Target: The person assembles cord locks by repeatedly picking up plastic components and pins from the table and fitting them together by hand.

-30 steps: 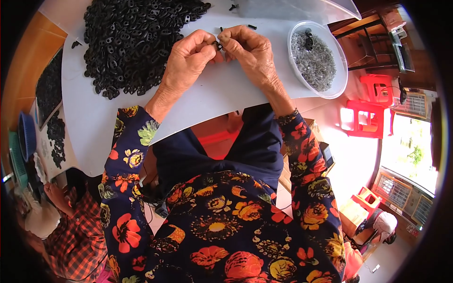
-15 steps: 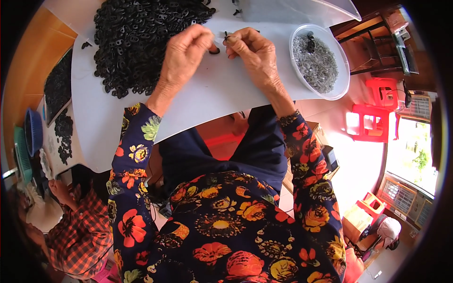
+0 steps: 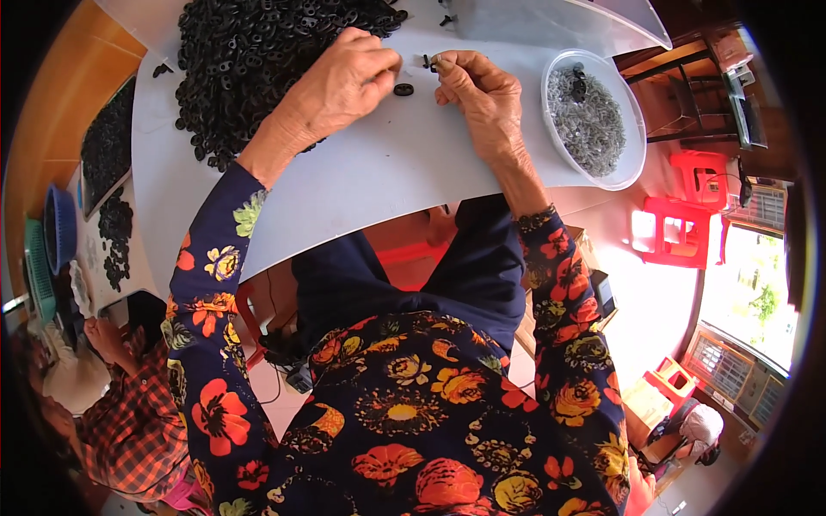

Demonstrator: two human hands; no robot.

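Note:
My left hand (image 3: 344, 86) is over the right edge of a big heap of small black oval plastic parts with holes (image 3: 232, 73). Its fingers are curled together, and whatever they hold, if anything, is hidden. A single black oval part (image 3: 403, 89) lies on the white table just right of those fingers. Between thumb and forefinger, my right hand (image 3: 483, 96) pinches a small black plastic piece (image 3: 428, 63), whose tip sticks out to the left. Right of this hand stands a round clear tub (image 3: 638, 138) of small transparent pieces (image 3: 589, 125), with some black parts on top.
A clear plastic bin (image 3: 551, 26) stands at the table's far side, with a few loose black bits (image 3: 446, 21) beside it. At the left, a person in a checked shirt (image 3: 142, 430) sits by more black parts (image 3: 114, 232). Red stools (image 3: 675, 232) stand on the right.
My left hand has drawn left, away from the right hand and toward the heap. The oval part near its fingers now shows fully on the table. My right hand keeps its pinch.

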